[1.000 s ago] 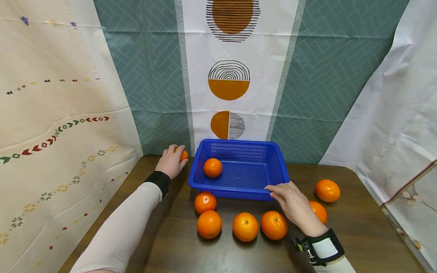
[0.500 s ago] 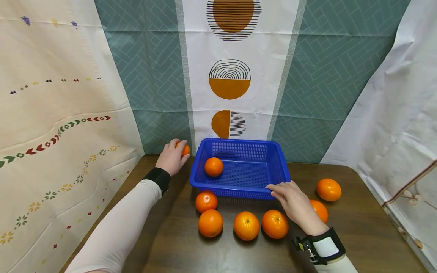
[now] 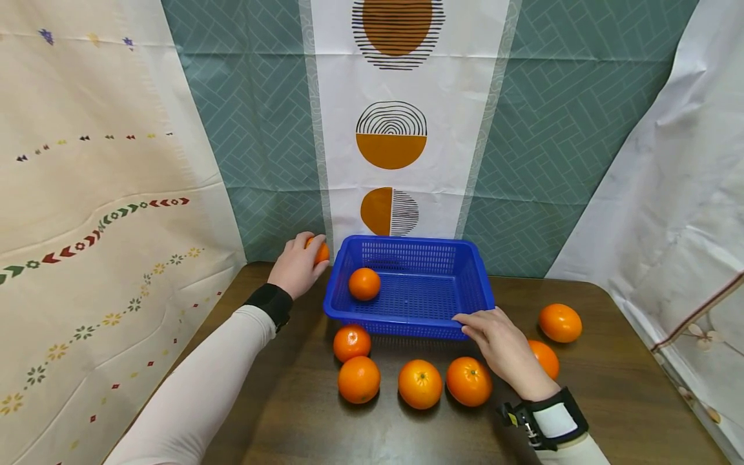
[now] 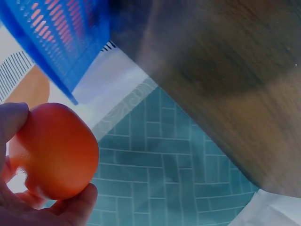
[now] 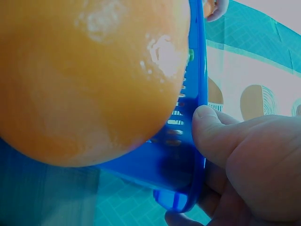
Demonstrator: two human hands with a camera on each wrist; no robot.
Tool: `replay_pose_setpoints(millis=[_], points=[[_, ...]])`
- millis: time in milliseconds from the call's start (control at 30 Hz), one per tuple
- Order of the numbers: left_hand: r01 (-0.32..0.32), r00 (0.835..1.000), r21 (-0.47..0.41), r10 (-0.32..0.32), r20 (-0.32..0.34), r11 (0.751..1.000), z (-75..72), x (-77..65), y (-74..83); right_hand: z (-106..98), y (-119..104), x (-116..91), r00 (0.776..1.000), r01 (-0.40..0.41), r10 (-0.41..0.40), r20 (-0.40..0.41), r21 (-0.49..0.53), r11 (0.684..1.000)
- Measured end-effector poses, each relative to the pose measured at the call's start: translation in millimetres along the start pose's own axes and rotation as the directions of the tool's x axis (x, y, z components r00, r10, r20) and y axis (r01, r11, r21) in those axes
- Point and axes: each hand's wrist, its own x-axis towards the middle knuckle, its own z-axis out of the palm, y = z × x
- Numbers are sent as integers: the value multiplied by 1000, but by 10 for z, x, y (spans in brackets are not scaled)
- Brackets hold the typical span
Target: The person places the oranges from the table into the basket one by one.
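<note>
My left hand (image 3: 298,266) grips an orange (image 4: 57,151) beside the left rim of a blue plastic basket (image 3: 407,321). In the left wrist view the thumb and fingers curl round the fruit, which hangs off the table top near the basket's corner. My right hand (image 3: 501,345) pinches the front right rim of the basket; the right wrist view shows the thumb (image 5: 207,125) on the rim with fingers on its other side. Inside the basket, at the left, lies one orange (image 3: 364,284). A large orange (image 5: 89,80) fills much of the right wrist view.
In front of the basket several oranges lie on the brown table (image 3: 308,420), among them one orange (image 3: 351,343) close to its front wall and another orange (image 3: 420,384) nearer me. One more orange (image 3: 560,323) lies at the right. Patterned cloth (image 3: 267,129) hangs behind the table.
My left hand has lifted the orange a little and carried it right, toward the basket's left rim. The right hand keeps its hold on the rim.
</note>
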Motion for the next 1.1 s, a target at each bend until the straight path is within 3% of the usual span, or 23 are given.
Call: replay_pose_setpoints(millis=[333,867,1100], points=[[-38,999,-13,39,36,999,-88,5,203,9,5,-8,1000,-2,2,-5,2,1000],[-151,988,-8,151,33,989,-133,-47,496,3,10,1,1000,6,-6,-13,-6,1000],[-176,982,-26,177,72,984,-130,-80,594,6,11,6,1000,11,-12,-18,-7,1000]])
